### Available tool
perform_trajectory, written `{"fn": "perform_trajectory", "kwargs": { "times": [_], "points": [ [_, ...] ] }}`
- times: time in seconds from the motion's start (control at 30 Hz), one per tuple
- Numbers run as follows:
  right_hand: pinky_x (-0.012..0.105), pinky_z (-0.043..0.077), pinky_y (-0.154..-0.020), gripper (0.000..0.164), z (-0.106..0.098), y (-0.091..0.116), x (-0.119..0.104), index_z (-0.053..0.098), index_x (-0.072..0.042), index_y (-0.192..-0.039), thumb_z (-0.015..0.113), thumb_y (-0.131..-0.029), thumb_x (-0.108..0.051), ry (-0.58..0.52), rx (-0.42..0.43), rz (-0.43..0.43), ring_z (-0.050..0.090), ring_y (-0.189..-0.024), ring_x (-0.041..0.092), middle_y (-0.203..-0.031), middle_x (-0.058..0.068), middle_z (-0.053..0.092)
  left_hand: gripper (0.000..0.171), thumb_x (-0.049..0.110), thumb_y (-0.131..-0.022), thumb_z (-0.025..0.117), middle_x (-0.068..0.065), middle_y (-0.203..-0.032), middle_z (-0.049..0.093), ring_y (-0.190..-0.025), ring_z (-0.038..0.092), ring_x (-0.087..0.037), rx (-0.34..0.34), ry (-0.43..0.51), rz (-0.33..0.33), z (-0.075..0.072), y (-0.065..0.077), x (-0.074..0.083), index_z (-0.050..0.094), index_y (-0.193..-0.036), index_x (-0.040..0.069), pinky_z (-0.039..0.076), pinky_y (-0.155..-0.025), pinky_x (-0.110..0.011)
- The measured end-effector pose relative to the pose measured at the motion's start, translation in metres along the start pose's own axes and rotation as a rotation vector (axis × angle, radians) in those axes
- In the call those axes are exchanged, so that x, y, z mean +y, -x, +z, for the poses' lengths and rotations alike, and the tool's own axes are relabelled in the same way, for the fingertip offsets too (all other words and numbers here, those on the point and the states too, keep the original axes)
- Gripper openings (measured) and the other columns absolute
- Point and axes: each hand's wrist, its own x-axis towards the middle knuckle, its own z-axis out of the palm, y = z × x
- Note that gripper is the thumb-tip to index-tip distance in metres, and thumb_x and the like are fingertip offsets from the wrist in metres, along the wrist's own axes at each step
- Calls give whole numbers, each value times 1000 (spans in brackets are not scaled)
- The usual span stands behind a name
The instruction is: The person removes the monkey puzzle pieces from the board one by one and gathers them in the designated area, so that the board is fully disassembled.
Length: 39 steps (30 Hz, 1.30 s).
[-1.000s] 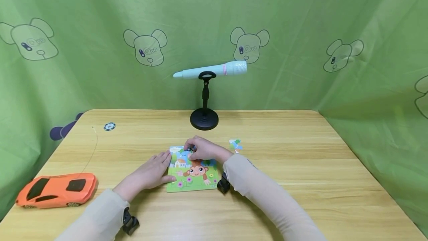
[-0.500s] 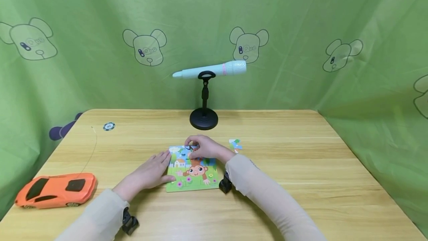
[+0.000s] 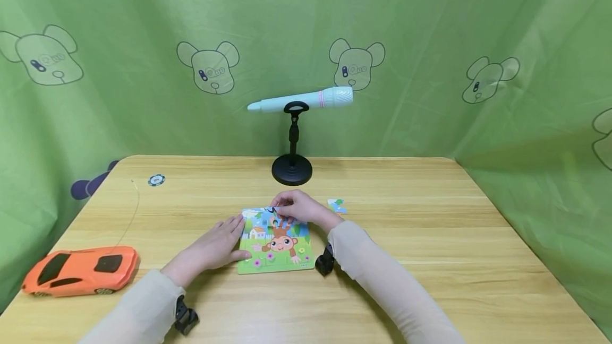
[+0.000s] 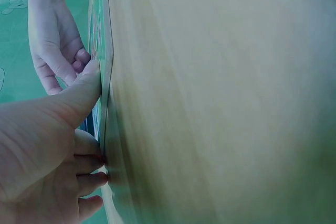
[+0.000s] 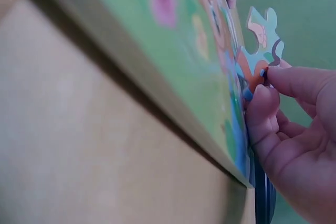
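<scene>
A square jigsaw puzzle point(image 3: 274, 264) with a monkey, a house and flowers lies on the wooden table. My left hand point(image 3: 215, 243) rests along its left edge, fingers extended, the thumb point(image 4: 84, 85) over the puzzle's near left part. At the far edge, my right hand point(image 3: 303, 208) pinches a puzzle piece point(image 5: 265, 45) between thumb and index finger. That piece is light blue with orange-brown parts and a dark curved line; in the right wrist view it stands tilted up from the puzzle's surface. Right of the puzzle lies a loose piece point(image 3: 337, 206), its near part hidden by the right forearm.
A light blue toy microphone point(image 3: 306, 100) sits on a black stand point(image 3: 292, 170) behind the puzzle. An orange toy car point(image 3: 81, 272) is at the left, with a thin wire above it. A round chip point(image 3: 156, 180) lies at the far left. Green curtain point(image 3: 287, 25) surrounds the table.
My right hand has shifted slightly right and away, still pinching the piece, and more of the monkey picture beneath shows. My left hand has stayed in place.
</scene>
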Motion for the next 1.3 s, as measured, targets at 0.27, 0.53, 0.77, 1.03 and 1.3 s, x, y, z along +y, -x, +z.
{"fn": "perform_trajectory", "kwargs": {
  "times": [0.27,0.53,0.77,1.03,1.3],
  "points": [
    [26,51,-58,17,-9,5,3,63,1,-105,56,-91,-4,-151,25,26,54,-62,15,-80,8,59,78,41,-89,56,-29,-144,20,-132,20,-43,-2,-3,3,-1,0,1,28,-136,-15,17,-107,-52],
    [26,51,-62,15,-35,22,9,60,3,-100,61,-88,-5,-194,122,47,56,-67,16,-84,9,60,78,41,-89,56,-29,-144,20,-132,19,-43,-3,-8,5,-1,0,1,28,-136,-15,17,-107,-52],
    [33,51,-67,17,-75,51,25,62,1,-100,61,-88,-11,-96,223,84,56,-73,20,-85,8,63,78,41,-89,56,-29,-144,20,-132,19,-43,-2,-12,5,-2,0,1,28,-136,-15,17,-107,-52],
    [42,47,-82,19,-122,90,48,61,3,-101,58,-91,-13,2,300,144,55,-84,23,-90,11,62,78,41,-90,56,-29,-144,20,-132,19,-42,-8,-10,-1,0,1,0,28,-136,-14,17,-107,-52],
    [33,45,-74,22,-153,112,81,61,7,-102,55,-93,-13,106,306,167,54,-82,21,-88,10,63,78,41,-89,56,-29,-144,20,-132,19,-42,-7,-11,1,1,1,-1,28,-136,-15,17,-107,-52]
  ]
}}
